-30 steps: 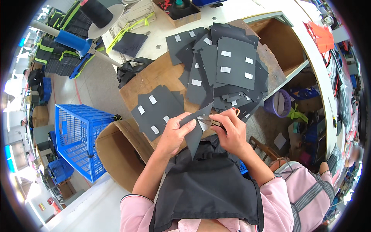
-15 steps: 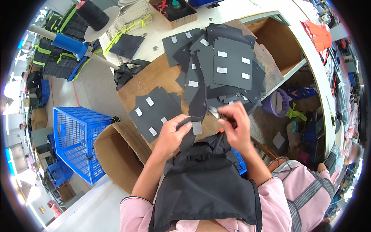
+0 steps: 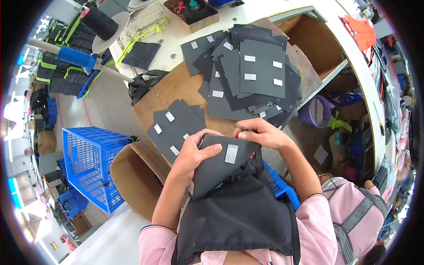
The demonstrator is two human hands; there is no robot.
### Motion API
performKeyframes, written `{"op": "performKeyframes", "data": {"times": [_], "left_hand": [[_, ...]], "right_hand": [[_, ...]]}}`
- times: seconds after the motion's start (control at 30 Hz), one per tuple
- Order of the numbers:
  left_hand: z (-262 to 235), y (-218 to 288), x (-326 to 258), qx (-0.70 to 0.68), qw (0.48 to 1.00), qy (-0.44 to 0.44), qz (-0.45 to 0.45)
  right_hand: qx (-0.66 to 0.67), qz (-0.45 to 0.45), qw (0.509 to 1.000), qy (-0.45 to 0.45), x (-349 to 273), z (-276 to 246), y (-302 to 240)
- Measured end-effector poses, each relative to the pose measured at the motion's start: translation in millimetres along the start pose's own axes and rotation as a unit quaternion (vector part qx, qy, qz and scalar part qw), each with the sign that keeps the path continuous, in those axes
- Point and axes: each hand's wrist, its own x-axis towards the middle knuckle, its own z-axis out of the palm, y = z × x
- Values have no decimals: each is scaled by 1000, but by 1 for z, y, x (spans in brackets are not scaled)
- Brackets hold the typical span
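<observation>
My left hand (image 3: 194, 152) grips a dark grey fabric panel (image 3: 212, 170) in front of my black apron, its thumb flat on the face. One white rectangular patch shows on that panel. At the panel's upper right edge, the fingers of my right hand (image 3: 260, 132) are pinched together. A small dark tool like thread snips shows between those fingers, mostly hidden. Beyond my hands, a pile of similar panels (image 3: 263, 84) with white patches lies on a wooden board (image 3: 152, 99). A smaller stack of panels (image 3: 170, 126) lies to the left.
A blue plastic crate (image 3: 88, 163) and an open cardboard box (image 3: 132, 176) stand at left. A purple basket (image 3: 316, 114) is under the table at right. Behind the board are a small box of tools (image 3: 194, 22) and a black thread cone (image 3: 100, 23). Someone in pink sits at right.
The panel in my left hand has turned from a narrow, edge-on fold to show its broad face. My right hand has come left to the panel's upper edge.
</observation>
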Motion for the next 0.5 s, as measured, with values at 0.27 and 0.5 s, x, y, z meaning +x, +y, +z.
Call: {"op": "performKeyframes", "data": {"times": [0.27,0.5], "left_hand": [[-3,-15,-1,-138,988,73,10],[16,-9,-8,-47,985,145,85]], "right_hand": [[-247,-123,886,373,-18,57,1],[-330,-186,853,358,-17,68,1]]}}
